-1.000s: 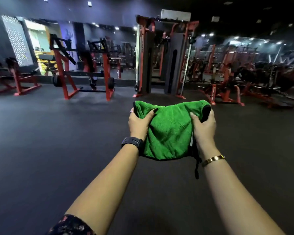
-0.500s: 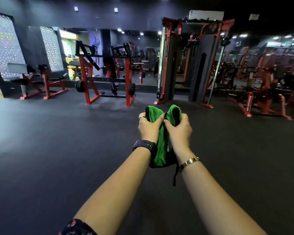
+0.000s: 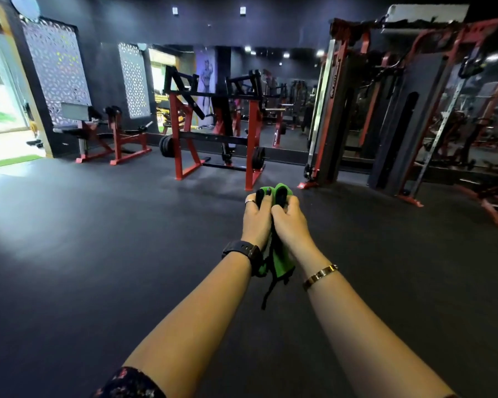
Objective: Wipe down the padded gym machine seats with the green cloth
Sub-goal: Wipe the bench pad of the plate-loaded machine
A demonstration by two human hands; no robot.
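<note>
Gripping green cloth, both hands touching, red rack ahead

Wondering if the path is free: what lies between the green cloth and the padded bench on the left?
Only bare dark floor lies between the green cloth and the padded bench, as the head view shows.

Two hands, the left hand and the right hand, are gripping one green cloth together. The left is wearing one black watch and one ring; the right is wearing one gold bracelet. At least three red-framed machines are standing beyond: one padded bench, one plate-loaded rack, one tall cable tower. Two patterned wall panels are hanging at left.
</note>
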